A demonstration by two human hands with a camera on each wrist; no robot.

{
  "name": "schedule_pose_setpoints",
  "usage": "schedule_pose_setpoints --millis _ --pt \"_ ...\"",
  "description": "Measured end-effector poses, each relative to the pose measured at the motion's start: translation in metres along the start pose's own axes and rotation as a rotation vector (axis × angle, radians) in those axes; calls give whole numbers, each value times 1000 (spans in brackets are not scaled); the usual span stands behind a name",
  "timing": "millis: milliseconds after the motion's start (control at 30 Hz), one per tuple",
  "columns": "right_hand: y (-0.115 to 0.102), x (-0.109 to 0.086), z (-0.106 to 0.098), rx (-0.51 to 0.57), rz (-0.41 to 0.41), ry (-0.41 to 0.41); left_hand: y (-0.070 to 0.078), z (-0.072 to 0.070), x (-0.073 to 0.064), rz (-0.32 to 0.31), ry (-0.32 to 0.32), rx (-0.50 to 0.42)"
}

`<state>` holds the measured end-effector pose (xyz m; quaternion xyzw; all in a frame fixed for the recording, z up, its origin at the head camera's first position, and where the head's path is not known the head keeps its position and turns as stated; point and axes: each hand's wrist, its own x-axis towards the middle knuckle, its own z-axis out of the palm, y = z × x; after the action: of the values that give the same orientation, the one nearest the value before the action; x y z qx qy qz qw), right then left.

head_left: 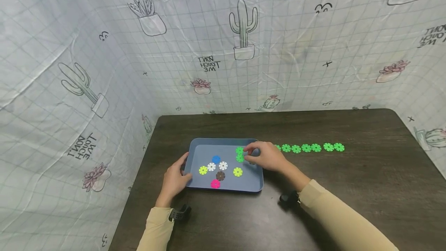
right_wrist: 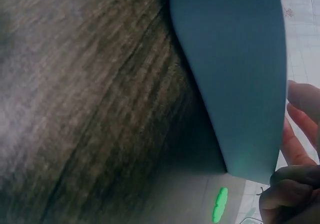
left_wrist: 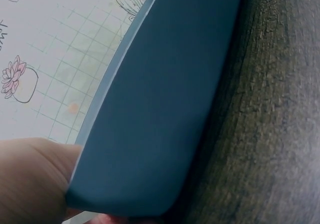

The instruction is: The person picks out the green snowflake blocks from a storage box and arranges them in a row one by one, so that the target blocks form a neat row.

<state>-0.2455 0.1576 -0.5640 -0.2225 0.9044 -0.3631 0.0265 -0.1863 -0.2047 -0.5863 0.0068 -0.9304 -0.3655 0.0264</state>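
Note:
A shallow blue-grey tray (head_left: 226, 189) lies on the table with several notched plastic discs in it. My left hand (head_left: 175, 179) grips the tray's left end, thumb over the rim. Over the right part of the tray is my right hand (head_left: 268, 157), its index finger and thumb bent with a gap between them. Their tips are close to two green discs (head_left: 239, 150); contact is hard to tell. Elsewhere in the tray are a blue disc (head_left: 216, 159), two white discs (head_left: 223, 165), two yellow discs (head_left: 237, 172), a brown disc (head_left: 220, 176) and a pink disc (head_left: 215, 184). Another dark disc is partly hidden under the right hand.
A row of several green discs (head_left: 306, 148) runs along the dark wooden table (head_left: 237, 220) to the right of the tray; the right hand hides its near end. Behind and to the left hangs a cactus-print cloth (head_left: 292, 49). Both wrists wear dark straps.

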Motion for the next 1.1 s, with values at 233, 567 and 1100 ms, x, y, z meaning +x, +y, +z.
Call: schedule_pose_setpoints --millis 233,567,1100 --pt "-6 4 -4 -66 -67 -27 0 -2 0 -2 1 0" --pt "-2 23 -4 -219 -152 -169 1 -2 0 3 8 16" --pt "-6 42 -3 -410 -277 -308 3 -1 -2 22 -5 15"
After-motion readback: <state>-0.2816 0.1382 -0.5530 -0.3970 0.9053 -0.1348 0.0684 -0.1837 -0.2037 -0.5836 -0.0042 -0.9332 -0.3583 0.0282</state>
